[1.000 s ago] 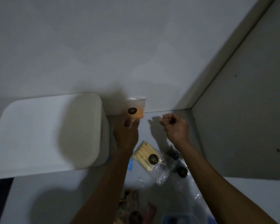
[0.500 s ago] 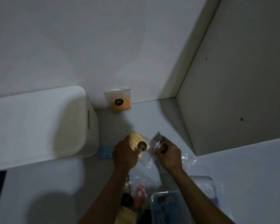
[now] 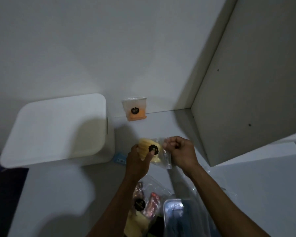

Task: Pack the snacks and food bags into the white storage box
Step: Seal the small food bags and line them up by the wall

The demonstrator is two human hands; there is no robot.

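The left hand [image 3: 138, 162] grasps the yellow snack bag [image 3: 149, 150] from below; the right hand [image 3: 179, 152], clenched, pinches the bag's clear edge. The white storage box [image 3: 58, 129], lidded, sits to the left.

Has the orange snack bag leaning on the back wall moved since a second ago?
No. The orange snack bag stands against the back wall, just right of the white storage box, as before; only the camera shifted.

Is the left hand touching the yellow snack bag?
Touching. The head view shows the left hand wrapped around the yellow snack bag, thumb pressed beside its black sticker.
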